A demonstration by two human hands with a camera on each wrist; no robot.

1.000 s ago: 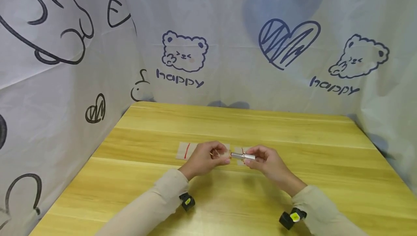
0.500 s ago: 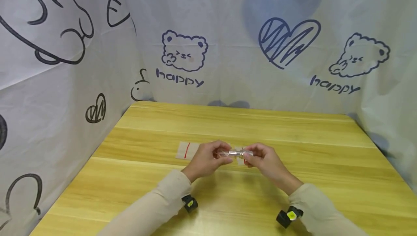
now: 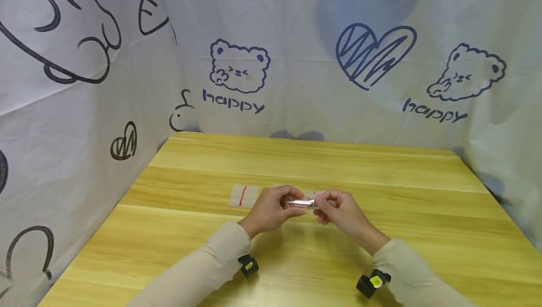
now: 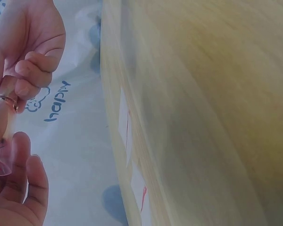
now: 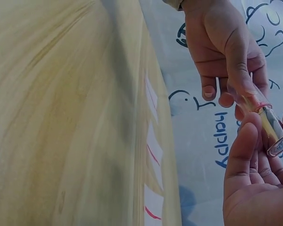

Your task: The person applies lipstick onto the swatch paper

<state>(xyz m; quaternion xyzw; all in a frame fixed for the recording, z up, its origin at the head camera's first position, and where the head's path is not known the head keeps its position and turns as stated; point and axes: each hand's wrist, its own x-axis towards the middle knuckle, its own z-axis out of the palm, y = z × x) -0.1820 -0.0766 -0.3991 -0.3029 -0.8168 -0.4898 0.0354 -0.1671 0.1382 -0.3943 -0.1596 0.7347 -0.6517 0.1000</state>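
Observation:
Out in front of me, a lipstick tube (image 3: 302, 203) lies level between both hands, above the table. It has a shiny silver base and a clear, pinkish cap (image 4: 1, 162). My left hand (image 3: 270, 210) holds the cap end between thumb and fingers. At the other end, my right hand (image 3: 344, 214) pinches the silver base (image 5: 277, 136), which shows a flat angular bottom in the right wrist view. The cap covers the inner part up to a ring near the middle. Whether it is fully seated I cannot tell.
Pale paper squares with red marks lie on the wooden table (image 3: 203, 246) behind the hands. The left square (image 3: 243, 196) shows plainly; the hands partly cover the others. White cloth walls (image 3: 296, 104) with drawings enclose the table's back and sides.
One second ago the silver tube reached well out of the left hand. Both hands have come closer together, and the clear cap now surrounds more of the tube.

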